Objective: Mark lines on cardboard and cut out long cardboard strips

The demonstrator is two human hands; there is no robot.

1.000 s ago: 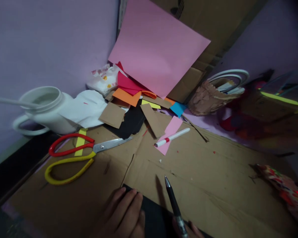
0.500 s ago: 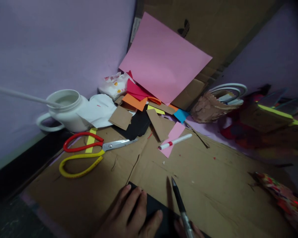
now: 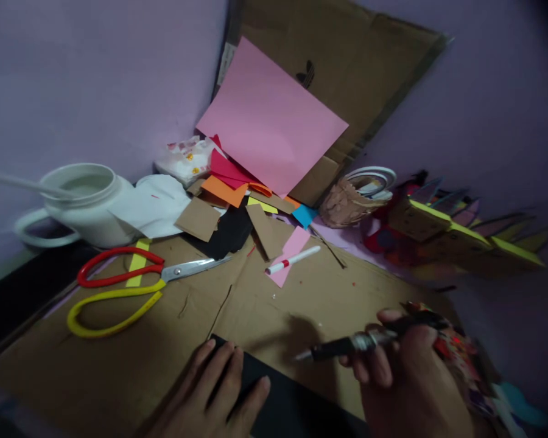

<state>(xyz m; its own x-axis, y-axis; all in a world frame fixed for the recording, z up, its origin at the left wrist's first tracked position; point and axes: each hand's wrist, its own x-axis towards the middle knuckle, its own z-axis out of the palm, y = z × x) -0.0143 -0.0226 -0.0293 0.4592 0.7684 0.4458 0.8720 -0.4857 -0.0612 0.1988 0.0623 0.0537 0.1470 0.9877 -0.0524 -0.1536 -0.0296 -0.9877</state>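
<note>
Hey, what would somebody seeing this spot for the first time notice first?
Probably the big pink sheet, in front of the upright cardboard panel at the back. Next, likely the red-and-yellow-handled scissors, lying at the left. In front, the right hand holds a black pen, while the left hand rests on a black sheet.
</note>
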